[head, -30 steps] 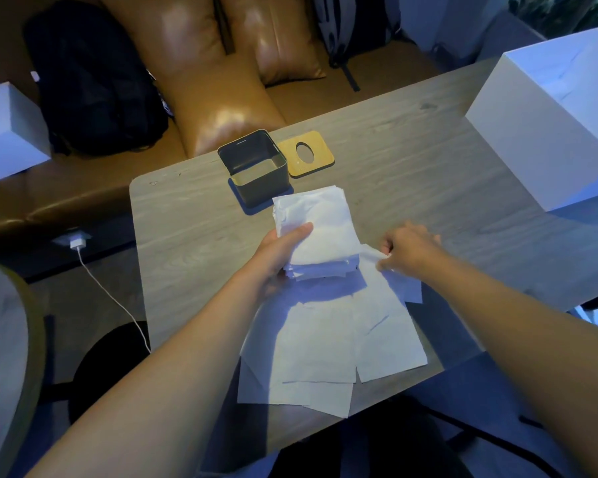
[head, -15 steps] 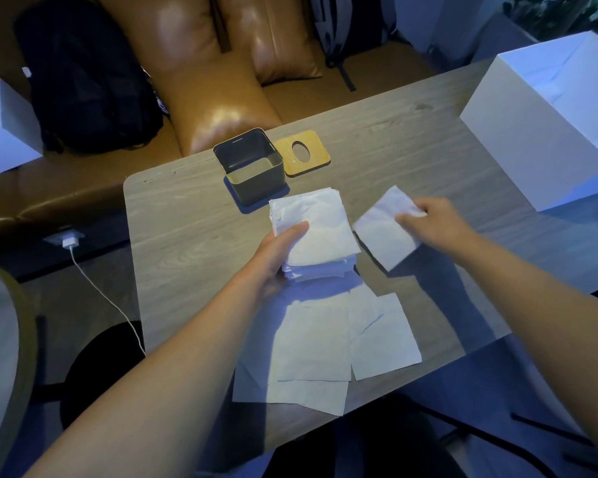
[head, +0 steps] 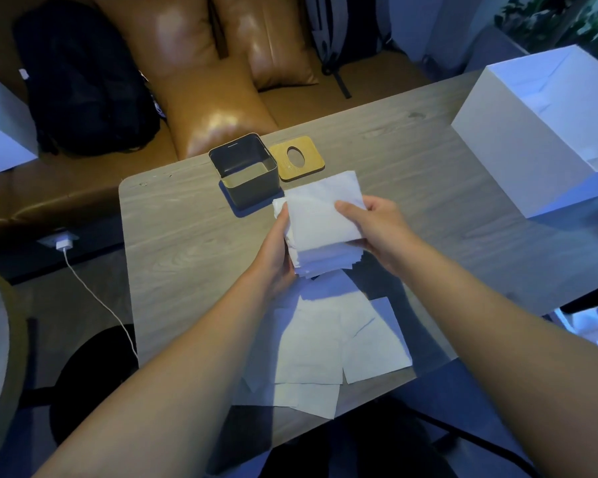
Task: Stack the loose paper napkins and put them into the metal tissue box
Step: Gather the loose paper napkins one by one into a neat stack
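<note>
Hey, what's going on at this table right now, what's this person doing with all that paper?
A person is gathering paper napkins into a stack. The left hand grips the stack's left edge, while the right hand holds its right side, thumb on the top napkin. The open metal tissue box sits just beyond, nothing visible inside, with its wooden lid lying on the table beside it. Several loose napkins still lie flat at the table's near edge.

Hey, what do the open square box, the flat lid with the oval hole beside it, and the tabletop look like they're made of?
Open square box: looks like thin metal with a dark matte coat; its walls are thin and its corners rounded.
Lid: probably wood or bamboo; it is tan with faint straight grain, around an oval cutout.
Tabletop: pale grey wood grain, possibly laminate; the swirls are clear and the surface looks smooth.
</note>
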